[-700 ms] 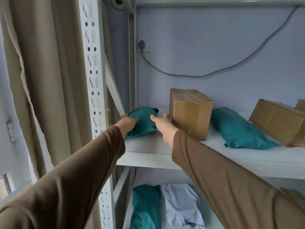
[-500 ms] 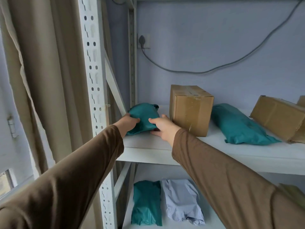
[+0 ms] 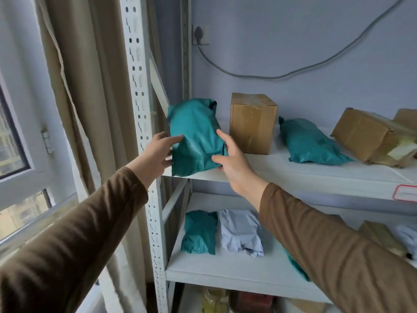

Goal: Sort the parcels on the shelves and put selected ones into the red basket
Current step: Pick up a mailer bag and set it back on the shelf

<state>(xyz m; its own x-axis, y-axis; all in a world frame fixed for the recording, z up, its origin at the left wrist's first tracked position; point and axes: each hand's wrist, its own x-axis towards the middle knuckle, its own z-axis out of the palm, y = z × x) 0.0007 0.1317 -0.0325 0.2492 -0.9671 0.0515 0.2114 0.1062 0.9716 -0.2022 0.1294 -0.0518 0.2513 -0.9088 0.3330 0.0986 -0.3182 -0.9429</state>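
Note:
A teal plastic parcel [image 3: 194, 136] is tilted up at the left end of the upper shelf [image 3: 304, 177], its lower edge at the shelf's front lip. My left hand [image 3: 159, 152] grips its left side and my right hand [image 3: 232, 158] grips its right side and lower corner. Right beside it stands an upright cardboard box [image 3: 252, 123]. Further right lie a second teal parcel [image 3: 311, 143] and a flat-lying cardboard box [image 3: 365, 136]. The red basket is not in sight.
The lower shelf [image 3: 225, 272] holds a teal parcel [image 3: 199, 231], a pale grey parcel [image 3: 241, 231] and more parcels behind my right sleeve. A perforated white upright [image 3: 140, 109] and a beige curtain [image 3: 90, 86] stand left. A cable [image 3: 270, 76] runs along the back wall.
Both hands have closed on the teal parcel and lifted it from lying flat to tilted up, drawing it toward the shelf's front edge. The view has dropped, showing more of the lower shelf.

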